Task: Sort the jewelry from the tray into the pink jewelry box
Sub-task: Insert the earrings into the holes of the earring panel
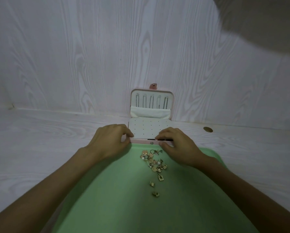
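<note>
The pink jewelry box (151, 105) stands open against the wall, lid upright with white hooks and a pocket. Its white dotted earring panel (146, 128) lies flat over the base. My left hand (112, 140) grips the box's front left corner, fingers curled on the panel edge. My right hand (176, 143) pinches the panel's front right edge, where a dark gap shows beneath it. Several gold earrings and studs (155, 161) lie scattered on the green tray (124, 199), just in front of the box between my hands.
A white wood-grain table (40, 140) and matching wall surround the box. A round brass-coloured disc (208, 129) sits on the table at the right. Two loose gold pieces (153, 189) lie nearer to me on the tray.
</note>
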A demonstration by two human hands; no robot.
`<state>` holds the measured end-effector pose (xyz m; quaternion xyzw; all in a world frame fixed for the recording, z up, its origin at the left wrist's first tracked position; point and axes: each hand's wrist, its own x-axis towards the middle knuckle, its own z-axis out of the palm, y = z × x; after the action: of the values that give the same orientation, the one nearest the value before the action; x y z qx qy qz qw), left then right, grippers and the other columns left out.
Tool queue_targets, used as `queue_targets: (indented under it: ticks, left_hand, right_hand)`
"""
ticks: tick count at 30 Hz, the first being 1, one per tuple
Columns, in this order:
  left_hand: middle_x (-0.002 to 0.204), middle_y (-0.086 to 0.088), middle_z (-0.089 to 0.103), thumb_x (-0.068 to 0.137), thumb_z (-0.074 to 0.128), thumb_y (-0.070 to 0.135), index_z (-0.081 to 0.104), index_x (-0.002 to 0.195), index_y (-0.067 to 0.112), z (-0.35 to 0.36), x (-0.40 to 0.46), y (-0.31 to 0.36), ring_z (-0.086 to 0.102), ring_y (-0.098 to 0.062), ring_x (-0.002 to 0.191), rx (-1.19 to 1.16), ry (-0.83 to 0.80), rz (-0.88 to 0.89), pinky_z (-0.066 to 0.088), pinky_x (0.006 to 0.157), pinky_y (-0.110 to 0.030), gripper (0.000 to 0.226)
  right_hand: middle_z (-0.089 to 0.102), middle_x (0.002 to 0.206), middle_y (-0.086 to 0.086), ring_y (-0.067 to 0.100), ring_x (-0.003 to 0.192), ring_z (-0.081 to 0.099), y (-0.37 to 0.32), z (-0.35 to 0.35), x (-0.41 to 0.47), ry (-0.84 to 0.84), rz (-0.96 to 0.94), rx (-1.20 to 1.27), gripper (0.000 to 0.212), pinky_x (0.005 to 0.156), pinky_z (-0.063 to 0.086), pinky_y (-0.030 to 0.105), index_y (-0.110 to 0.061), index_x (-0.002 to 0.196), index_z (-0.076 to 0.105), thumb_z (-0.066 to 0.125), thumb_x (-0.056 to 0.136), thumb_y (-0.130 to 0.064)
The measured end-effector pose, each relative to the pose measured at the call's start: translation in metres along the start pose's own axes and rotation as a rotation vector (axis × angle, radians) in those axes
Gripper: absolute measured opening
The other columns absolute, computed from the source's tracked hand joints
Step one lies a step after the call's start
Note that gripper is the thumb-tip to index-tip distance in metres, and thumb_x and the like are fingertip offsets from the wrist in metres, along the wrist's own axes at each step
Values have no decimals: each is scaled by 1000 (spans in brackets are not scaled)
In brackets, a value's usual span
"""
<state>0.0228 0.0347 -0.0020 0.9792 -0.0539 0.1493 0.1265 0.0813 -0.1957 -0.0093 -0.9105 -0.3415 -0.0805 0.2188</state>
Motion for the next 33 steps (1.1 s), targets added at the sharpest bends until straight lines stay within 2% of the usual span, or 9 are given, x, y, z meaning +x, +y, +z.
queue_targets:
  ticks: [3,6,10,19,22,26,29,31,33]
  left_hand:
    - [118,15,64,90,53,31,66,112,36,-9,5,8,54,-11,112,72,-58,4,39,77,-27,26]
    - [108,15,67,89,56,32,68,106,39,-9,6,19,59,-7,100,-27,-106,27,38,71,-25,22]
    - [102,16,66,88,60,37,70,99,37,1,3,27,57,-6,96,-64,-61,48,43,71,-26,15]
    - [96,16,69,86,60,45,71,98,42,11,2,28,58,-4,83,-201,-200,29,39,65,-25,16]
    - [82,18,68,81,65,44,73,92,43,8,5,32,58,-2,78,-236,-216,-11,38,60,-22,13]
    - [79,18,71,76,70,34,75,85,39,5,6,36,64,-1,81,-237,-271,-40,52,71,-25,12]
    - [77,13,74,76,73,24,78,81,31,3,5,33,66,-2,76,-310,-246,-52,55,76,-30,10]
    - [80,8,75,78,73,20,78,80,27,0,3,30,67,-6,75,-453,-256,-79,56,75,-30,9]
    - [88,-4,74,82,70,16,76,84,21,-7,0,30,68,-13,81,-683,-290,-136,56,64,-26,8]
  right_hand:
    - [56,118,-11,7,110,43,-2,-8,-2,-38,-40,-94,27,85,34,21,-28,119,63,52,94,-30]
    - [59,98,-13,3,93,44,-10,-9,-2,6,-78,-81,18,69,31,13,-31,104,69,57,90,-30]
    - [55,79,-20,-5,77,43,-20,1,-3,-107,-86,-23,12,60,27,13,-31,94,72,62,87,-34]
    - [58,66,-14,-9,65,49,-21,3,-5,-143,-54,98,11,54,31,11,-30,91,75,72,80,-31]
    - [63,67,-9,-8,62,51,-22,2,-5,-166,-47,131,8,52,32,11,-26,87,76,72,80,-26]
    - [61,68,-12,-8,59,52,-25,-4,-10,-236,-25,223,3,56,36,7,-17,83,74,71,82,-19]
    - [66,77,-11,-5,63,57,-24,-8,-14,-227,50,323,3,58,41,8,-20,80,71,70,82,-18]
    - [71,81,-3,3,73,65,-24,-11,-17,-190,161,440,4,63,48,13,-18,78,70,69,82,-18]
    - [74,89,6,17,86,69,-25,-16,-17,-179,294,659,5,78,56,26,-12,80,68,66,84,-14]
